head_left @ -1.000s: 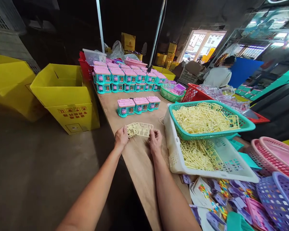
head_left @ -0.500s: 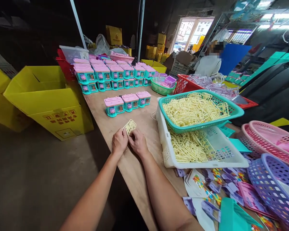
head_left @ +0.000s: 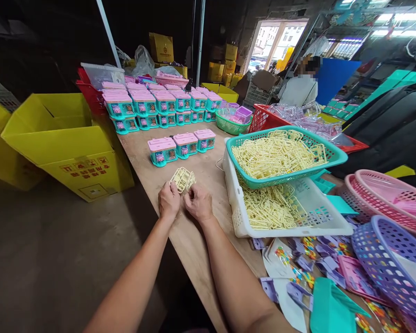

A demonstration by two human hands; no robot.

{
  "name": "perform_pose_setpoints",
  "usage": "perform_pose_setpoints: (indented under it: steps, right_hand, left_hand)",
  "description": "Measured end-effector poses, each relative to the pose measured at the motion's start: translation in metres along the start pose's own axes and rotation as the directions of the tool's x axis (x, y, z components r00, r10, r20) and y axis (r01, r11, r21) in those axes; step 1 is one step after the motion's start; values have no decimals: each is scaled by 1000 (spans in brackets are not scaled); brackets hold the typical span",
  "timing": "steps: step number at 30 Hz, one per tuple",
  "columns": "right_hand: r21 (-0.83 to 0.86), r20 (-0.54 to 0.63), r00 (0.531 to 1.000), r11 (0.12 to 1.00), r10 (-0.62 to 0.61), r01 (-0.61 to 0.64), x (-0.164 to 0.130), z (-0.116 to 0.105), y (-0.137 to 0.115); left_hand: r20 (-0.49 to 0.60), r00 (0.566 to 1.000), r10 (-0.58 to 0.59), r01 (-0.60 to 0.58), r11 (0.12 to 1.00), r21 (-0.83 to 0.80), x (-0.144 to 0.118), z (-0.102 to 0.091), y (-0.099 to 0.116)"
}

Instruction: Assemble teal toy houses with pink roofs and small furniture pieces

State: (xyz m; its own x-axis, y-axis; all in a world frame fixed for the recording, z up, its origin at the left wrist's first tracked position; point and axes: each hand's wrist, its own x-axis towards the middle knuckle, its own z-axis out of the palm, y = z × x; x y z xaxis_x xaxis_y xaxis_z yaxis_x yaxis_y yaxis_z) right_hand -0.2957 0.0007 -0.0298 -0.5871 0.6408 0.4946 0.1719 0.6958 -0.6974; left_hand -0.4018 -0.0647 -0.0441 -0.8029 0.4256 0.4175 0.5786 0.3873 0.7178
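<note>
Centre of the frame, the left hand [head_left: 168, 200] and right hand [head_left: 198, 202] both pinch one cream frame [head_left: 182, 178] just above the table [head_left: 194, 240]. Right of them a white bin [head_left: 294, 230] and the teal basket [head_left: 336, 155] on it are full of such frames, so plenty looks undone. Further up, three toy boxes [head_left: 182, 144] stand finished, with stacked rows [head_left: 159, 104] behind

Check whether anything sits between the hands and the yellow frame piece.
Nothing does. The left hand and right hand both grip the yellow plastic frame directly, above bare table.
</note>
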Motion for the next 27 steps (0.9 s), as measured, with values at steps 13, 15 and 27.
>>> perform_pose_setpoints:
  steps: [13,15,27]
  right_hand:
    - [206,-154,953,951,263,-229,18,-3,48]
    - [228,-136,955,946,266,-231,18,-4,50]
    - [300,-75,975,937,210,-179,18,-15,43]
  left_hand:
    - [334,859,387,-338,921,-195,-11,-7,15]
    - [353,842,408,-363,912,-189,-12,-8,14]
    - [337,839,428,-421,902,-98,-12,-5,10]
